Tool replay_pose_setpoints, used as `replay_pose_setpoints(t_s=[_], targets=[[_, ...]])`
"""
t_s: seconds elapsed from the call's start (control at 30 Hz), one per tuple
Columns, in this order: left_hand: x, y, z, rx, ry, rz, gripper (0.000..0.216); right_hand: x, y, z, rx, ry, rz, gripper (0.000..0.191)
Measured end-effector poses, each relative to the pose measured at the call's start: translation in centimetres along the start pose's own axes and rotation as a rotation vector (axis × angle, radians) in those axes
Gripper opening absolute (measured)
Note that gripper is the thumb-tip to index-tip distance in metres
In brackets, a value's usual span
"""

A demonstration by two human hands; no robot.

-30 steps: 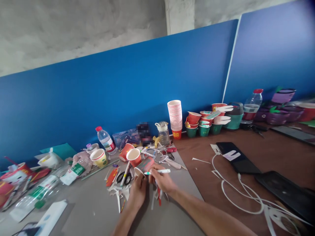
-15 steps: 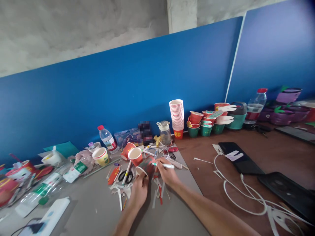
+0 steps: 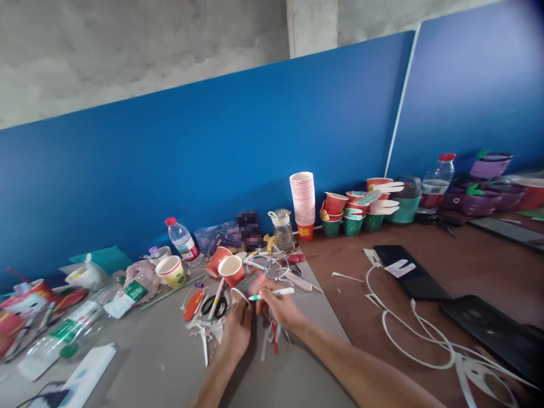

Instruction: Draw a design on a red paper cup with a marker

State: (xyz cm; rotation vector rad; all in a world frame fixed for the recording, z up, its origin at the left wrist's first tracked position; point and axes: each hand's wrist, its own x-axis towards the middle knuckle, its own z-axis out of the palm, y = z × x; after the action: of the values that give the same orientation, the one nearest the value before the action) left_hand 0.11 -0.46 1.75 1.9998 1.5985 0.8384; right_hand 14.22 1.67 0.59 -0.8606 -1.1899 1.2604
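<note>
My left hand (image 3: 238, 327) is closed around the rim end of a paper cup (image 3: 251, 283) that lies tipped on its side. Dark green and red colour covers the cup's wall. In my right hand (image 3: 278, 306) is a white marker (image 3: 278, 292), held like a pen, its green tip close to the cup near the rim. Whether the tip touches the cup I cannot tell. Just beyond stands a red paper cup (image 3: 232, 271), with another red cup (image 3: 217, 262) leaning behind it. Black-handled scissors (image 3: 215, 306) and paper scraps (image 3: 204, 334) lie left of my left hand.
A tall stack of paper cups (image 3: 302, 199) and a glass jug (image 3: 281, 228) stand by the blue partition (image 3: 204, 153). Several red and green cups (image 3: 352, 211) sit to their right. Phones (image 3: 410, 277) and a white cable (image 3: 385, 334) lie at right, plastic bottles (image 3: 70, 328) at left.
My right hand has moved slightly left and down, bringing the marker's tip nearer the cup's rim. My left hand keeps its hold on the cup. The view has shifted a little.
</note>
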Motion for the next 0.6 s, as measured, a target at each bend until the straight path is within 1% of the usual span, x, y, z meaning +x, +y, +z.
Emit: replay_pose_setpoints(t_s=[0.03,0.13,0.17,0.2,0.3,0.33,0.37,0.47,0.5,0.53,0.6], targets=[[0.03,-0.05,0.0,-0.007,0.002,0.003,0.023,0.01,0.0,0.0,-0.006,0.012,-0.01,0.027],[0.12,-0.18,0.03,-0.017,-0.01,0.043,0.026,0.07,-0.04,-0.27,-0.074,0.129,-0.055,0.025],[0.14,-0.23,0.04,-0.014,-0.014,0.053,0.026,0.07,-0.07,-0.35,-0.081,0.139,-0.051,0.025],[0.14,-0.26,0.05,-0.009,-0.016,0.053,0.027,0.07,-0.09,-0.39,-0.074,0.122,-0.032,0.026],[0.11,-0.3,0.07,-0.001,-0.007,0.027,0.026,0.13,0.02,-0.29,-0.01,0.009,0.05,0.03],[0.1,-0.27,0.06,-0.004,-0.001,0.025,0.026,0.21,0.1,-0.3,0.003,0.006,0.063,0.031],[0.1,-0.23,0.06,-0.008,0.003,0.028,0.026,0.32,0.19,-0.36,0.005,0.034,0.057,0.031],[0.11,-0.09,0.07,-0.018,-0.006,0.052,0.027,0.55,0.28,-0.71,-0.039,0.212,-0.026,0.029],[0.1,-0.07,0.08,-0.017,-0.009,0.053,0.027,0.52,0.23,-0.74,-0.056,0.24,-0.047,0.028],[0.08,-0.06,0.1,-0.015,-0.011,0.049,0.026,0.42,0.14,-0.69,-0.066,0.228,-0.054,0.028],[0.02,-0.07,0.1,-0.003,-0.001,0.019,0.024,0.14,-0.06,-0.38,-0.051,0.098,-0.029,0.028]])
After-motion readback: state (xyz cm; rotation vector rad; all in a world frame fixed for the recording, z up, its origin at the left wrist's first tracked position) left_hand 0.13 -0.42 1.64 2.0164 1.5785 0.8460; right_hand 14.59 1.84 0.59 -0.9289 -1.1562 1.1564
